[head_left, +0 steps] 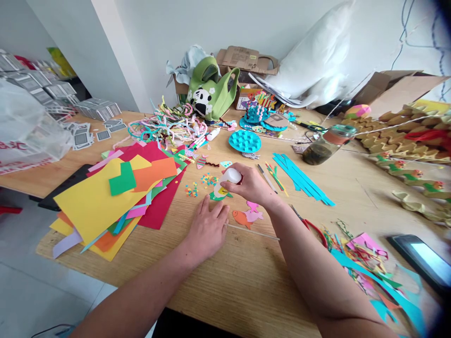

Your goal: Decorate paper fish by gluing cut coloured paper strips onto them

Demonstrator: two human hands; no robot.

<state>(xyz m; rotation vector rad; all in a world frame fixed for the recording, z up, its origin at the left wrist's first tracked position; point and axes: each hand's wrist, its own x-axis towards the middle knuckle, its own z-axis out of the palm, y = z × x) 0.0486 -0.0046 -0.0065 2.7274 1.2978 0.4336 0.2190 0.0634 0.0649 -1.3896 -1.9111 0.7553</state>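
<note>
My right hand (pixel 248 184) is wrapped round a white glue bottle (pixel 232 176), which is tilted with its base up and its lower end over a green paper cutout (pixel 217 195). My left hand (pixel 208 226) lies on the table with its fingers spread, fingertips close to the cutout's near edge. Small coloured paper dots (pixel 209 179) lie just behind and left of the cutout. An orange paper fish (pixel 241 218) and pink fish cutouts (pixel 254 215) rest to the right of my left hand. The bottle's tip is hidden.
Coloured paper sheets (pixel 95 202) are piled at left. Blue strips (pixel 303 179), red-handled scissors (pixel 313 228), paper scraps (pixel 366 263) and a phone (pixel 424 260) lie at right. Behind are a blue paper disc (pixel 244 141), a glass jar (pixel 326 145) and a green panda bag (pixel 214 94).
</note>
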